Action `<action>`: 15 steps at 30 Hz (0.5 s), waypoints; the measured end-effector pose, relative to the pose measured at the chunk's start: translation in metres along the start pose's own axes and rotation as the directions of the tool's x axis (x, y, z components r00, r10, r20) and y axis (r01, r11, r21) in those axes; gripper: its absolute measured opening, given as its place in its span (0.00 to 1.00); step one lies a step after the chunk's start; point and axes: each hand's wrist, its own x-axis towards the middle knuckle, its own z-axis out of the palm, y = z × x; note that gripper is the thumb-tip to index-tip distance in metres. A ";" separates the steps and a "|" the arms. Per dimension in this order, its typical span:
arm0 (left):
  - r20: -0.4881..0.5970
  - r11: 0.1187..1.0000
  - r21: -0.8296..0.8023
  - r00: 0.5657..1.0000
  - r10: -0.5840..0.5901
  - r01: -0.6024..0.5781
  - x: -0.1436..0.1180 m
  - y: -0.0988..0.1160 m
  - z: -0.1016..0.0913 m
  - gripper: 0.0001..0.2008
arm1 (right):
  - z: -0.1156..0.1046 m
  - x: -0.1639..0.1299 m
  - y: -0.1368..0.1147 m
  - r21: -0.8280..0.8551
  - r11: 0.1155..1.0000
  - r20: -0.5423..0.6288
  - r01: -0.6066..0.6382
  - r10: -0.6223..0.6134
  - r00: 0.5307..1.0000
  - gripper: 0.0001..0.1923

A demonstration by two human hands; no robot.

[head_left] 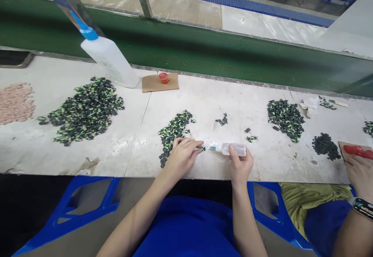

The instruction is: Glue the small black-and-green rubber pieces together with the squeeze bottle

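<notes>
Clear squeeze bottle point(233, 148), blue-tipped nozzle

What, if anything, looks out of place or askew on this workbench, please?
The large white bottle with a blue nozzle leans steeply rather than standing upright. A few green-and-black parts lie scattered apart from the piles. Otherwise the left hand and right hand, holding a small bottle, look orderly.

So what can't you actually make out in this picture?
- The small part at the left hand: too small, fingers cover it.
- Contents of the small bottle in the right hand: unclear.
- The co-worker's hand and red item: cut off by the right edge.
- Big bottle label: blurred.
</notes>
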 end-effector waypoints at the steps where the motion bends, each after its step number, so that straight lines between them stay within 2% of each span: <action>1: -0.012 1.000 -0.011 1.000 -0.014 0.014 0.000 0.000 0.001 0.07 | 0.002 -0.001 -0.001 -0.020 1.000 0.009 -0.003 0.003 1.000 0.17; 4: -0.054 0.999 -0.027 0.998 -0.045 0.043 0.001 0.002 0.003 0.05 | 0.004 -0.002 -0.003 -0.059 0.998 0.045 -0.025 0.028 0.999 0.17; 9: -0.121 1.000 -0.007 0.992 -0.030 0.029 -0.002 0.004 0.006 0.04 | 0.001 -0.003 -0.005 -0.087 0.995 0.079 -0.045 0.052 0.996 0.17; 15: -0.112 0.999 -0.001 0.993 -0.045 0.045 -0.003 0.006 0.006 0.03 | -0.001 -0.004 -0.006 -0.124 0.991 0.083 -0.042 0.052 0.995 0.17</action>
